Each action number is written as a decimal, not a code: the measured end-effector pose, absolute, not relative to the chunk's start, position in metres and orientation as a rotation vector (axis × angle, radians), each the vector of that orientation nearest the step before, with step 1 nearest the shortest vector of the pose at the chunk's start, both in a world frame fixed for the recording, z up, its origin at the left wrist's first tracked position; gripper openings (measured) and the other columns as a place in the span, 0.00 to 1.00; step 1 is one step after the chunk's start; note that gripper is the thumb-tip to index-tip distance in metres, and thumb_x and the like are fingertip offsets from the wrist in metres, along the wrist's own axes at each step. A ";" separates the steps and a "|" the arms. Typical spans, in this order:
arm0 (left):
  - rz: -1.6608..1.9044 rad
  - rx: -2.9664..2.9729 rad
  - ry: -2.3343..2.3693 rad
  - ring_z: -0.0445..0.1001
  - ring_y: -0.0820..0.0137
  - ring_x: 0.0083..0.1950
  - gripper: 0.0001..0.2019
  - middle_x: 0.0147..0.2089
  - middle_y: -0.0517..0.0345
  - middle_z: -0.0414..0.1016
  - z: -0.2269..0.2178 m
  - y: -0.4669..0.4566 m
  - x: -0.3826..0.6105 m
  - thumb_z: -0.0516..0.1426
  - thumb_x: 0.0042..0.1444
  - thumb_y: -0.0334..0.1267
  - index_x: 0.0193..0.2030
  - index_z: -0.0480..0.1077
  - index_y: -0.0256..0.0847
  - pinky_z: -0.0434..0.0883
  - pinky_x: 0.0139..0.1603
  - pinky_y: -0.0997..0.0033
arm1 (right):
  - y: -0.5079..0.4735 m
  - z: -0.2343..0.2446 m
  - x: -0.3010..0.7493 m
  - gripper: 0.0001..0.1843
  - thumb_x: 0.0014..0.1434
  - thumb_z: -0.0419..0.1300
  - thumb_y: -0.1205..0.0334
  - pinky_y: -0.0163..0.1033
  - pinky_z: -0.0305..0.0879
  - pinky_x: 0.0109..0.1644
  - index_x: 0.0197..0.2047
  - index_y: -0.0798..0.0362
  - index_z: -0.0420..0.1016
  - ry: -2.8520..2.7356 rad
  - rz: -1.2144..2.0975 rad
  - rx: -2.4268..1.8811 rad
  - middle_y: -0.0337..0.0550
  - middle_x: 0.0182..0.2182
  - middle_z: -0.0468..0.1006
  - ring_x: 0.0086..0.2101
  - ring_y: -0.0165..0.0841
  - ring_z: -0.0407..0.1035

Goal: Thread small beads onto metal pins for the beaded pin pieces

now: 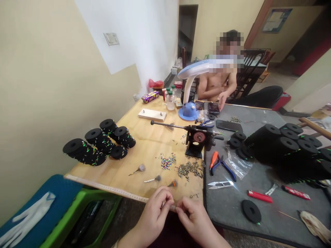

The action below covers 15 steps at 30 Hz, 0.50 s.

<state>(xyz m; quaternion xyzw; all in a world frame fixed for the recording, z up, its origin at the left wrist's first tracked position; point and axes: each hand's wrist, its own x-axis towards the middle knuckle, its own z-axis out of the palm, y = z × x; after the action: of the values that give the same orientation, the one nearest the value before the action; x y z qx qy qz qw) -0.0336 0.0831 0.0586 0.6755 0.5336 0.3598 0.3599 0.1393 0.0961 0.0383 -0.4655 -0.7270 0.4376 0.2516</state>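
My left hand point(154, 210) and my right hand point(194, 217) meet at the near edge of the wooden board point(144, 144), fingers pinched together on a tiny piece I cannot make out. Just beyond them lie small tufted pieces point(155, 178), a pile of small metal sleeves point(190, 169) and a heap of coloured beads point(168, 162). A black hand-crank winder point(197, 139) with a long rod stands behind those.
Black foam spools are stacked at left point(99, 144) and right point(284, 144). On the grey mat point(258, 193) lie pliers point(219, 163), snips point(219, 185), a red lighter point(259, 196) and a foam disc point(251, 210). A blue desk lamp point(190, 110), bottles and another seated person point(219, 86) are at the far end.
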 end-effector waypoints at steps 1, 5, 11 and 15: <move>0.931 1.759 1.414 0.69 0.67 0.39 0.08 0.35 0.55 0.68 0.059 0.085 -0.039 0.48 0.61 0.34 0.31 0.63 0.41 0.67 0.40 0.70 | 0.096 0.037 0.140 0.08 0.57 0.55 0.65 0.31 0.52 0.27 0.26 0.53 0.68 -1.957 1.189 -1.274 0.34 0.18 0.66 0.22 0.27 0.60; 0.941 1.892 1.679 0.70 0.63 0.44 0.07 0.39 0.52 0.70 0.053 0.100 -0.071 0.49 0.60 0.36 0.35 0.66 0.41 0.67 0.46 0.64 | 0.098 0.028 0.142 0.12 0.58 0.54 0.57 0.31 0.52 0.24 0.26 0.53 0.66 -1.655 1.328 -1.347 0.32 0.16 0.62 0.18 0.27 0.58; 0.691 2.039 1.861 0.69 0.57 0.44 0.07 0.40 0.49 0.72 0.032 0.121 -0.092 0.52 0.56 0.37 0.38 0.69 0.40 0.67 0.45 0.55 | 0.098 0.019 0.136 0.19 0.54 0.57 0.45 0.30 0.50 0.21 0.25 0.53 0.63 -1.278 1.496 -1.377 0.29 0.11 0.60 0.13 0.24 0.53; 0.751 1.783 1.815 0.70 0.62 0.35 0.08 0.31 0.55 0.70 0.034 0.113 -0.083 0.50 0.58 0.39 0.31 0.65 0.41 0.67 0.38 0.61 | 0.094 0.019 0.135 0.21 0.54 0.58 0.43 0.30 0.50 0.21 0.26 0.53 0.63 -1.231 1.488 -1.370 0.30 0.10 0.63 0.13 0.24 0.54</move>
<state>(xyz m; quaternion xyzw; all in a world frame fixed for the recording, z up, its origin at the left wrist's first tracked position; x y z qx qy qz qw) -0.0832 0.1125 0.0343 0.6523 0.6637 0.2747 0.2421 0.1355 0.0936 0.0195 -0.5359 -0.4814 0.5819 0.3774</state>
